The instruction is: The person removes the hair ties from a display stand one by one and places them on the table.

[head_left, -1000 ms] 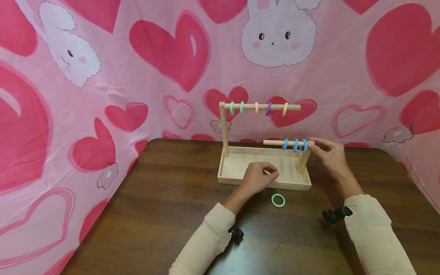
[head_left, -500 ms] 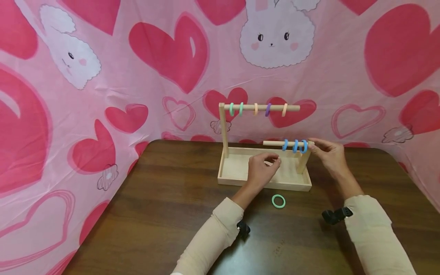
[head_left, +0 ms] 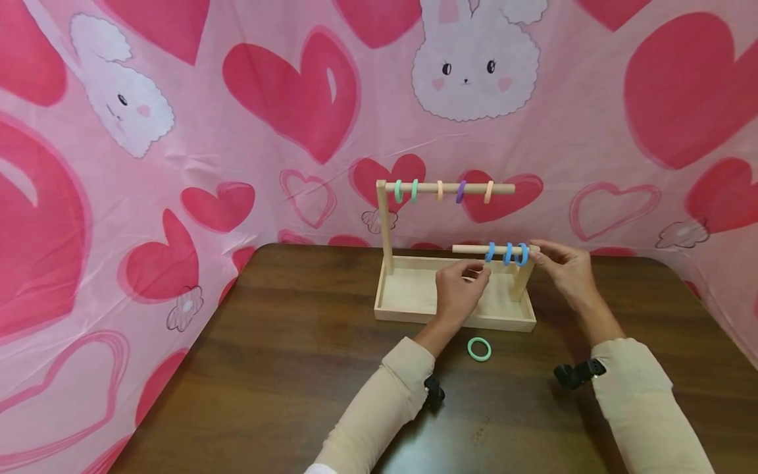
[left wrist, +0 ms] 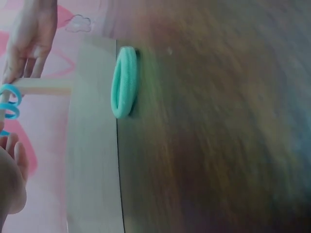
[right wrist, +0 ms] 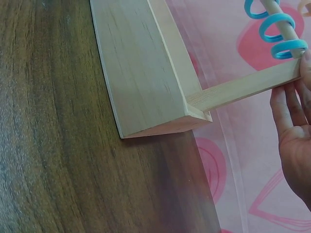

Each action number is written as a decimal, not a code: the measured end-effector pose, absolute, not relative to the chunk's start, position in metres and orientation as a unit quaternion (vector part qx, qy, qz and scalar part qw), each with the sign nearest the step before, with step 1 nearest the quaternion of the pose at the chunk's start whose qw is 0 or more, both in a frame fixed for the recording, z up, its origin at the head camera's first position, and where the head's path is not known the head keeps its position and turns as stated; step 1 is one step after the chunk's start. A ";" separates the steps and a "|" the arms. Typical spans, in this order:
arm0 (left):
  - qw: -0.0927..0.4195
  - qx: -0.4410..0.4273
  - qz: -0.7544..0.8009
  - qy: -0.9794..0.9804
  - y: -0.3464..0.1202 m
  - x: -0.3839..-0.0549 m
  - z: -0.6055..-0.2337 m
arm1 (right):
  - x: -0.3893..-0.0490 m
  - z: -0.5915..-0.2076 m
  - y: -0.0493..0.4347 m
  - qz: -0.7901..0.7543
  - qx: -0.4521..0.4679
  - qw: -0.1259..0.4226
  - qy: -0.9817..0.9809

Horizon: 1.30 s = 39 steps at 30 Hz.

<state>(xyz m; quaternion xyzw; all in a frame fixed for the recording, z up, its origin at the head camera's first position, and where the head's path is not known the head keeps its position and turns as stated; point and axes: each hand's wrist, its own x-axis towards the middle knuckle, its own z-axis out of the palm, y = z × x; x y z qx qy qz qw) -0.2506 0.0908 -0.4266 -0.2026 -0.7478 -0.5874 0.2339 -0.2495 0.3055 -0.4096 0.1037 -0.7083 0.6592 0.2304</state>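
Note:
A wooden rack (head_left: 454, 320) with a tray-like base stands on the table, with a tall bar at left and a shorter one at right. Three blue rings (head_left: 508, 254) hang on the low bar (head_left: 468, 249). My left hand (head_left: 458, 293) has thumb and fingertips at the lower edge of the leftmost blue ring, seemingly pinching it; the left wrist view shows the fingers (left wrist: 13, 145) right beside that ring. My right hand (head_left: 568, 273) grips the top of the rack's short post (right wrist: 252, 87). On the table before the rack lies a green ring (head_left: 479, 349).
Several rings in green, peach and purple hang on the upper bar (head_left: 505, 189), whose right end is free. Behind the brown table (head_left: 284, 368) hangs a pink cloth (head_left: 331, 131) with hearts and rabbits.
My left hand has moved up and to the right, from over the tray's front to the leftmost blue ring. The right hand keeps its place on the post.

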 end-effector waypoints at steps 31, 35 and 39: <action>0.229 -0.162 -0.591 -0.756 0.108 -0.257 -0.426 | -0.247 -0.410 0.301 0.648 0.091 0.242 -0.717; 0.249 -0.169 -0.573 -0.763 0.106 -0.258 -0.425 | -0.247 -0.409 0.301 0.642 0.087 0.242 -0.722; 0.258 -0.178 -0.561 -0.767 0.103 -0.259 -0.424 | -0.247 -0.408 0.301 0.631 0.074 0.245 -0.733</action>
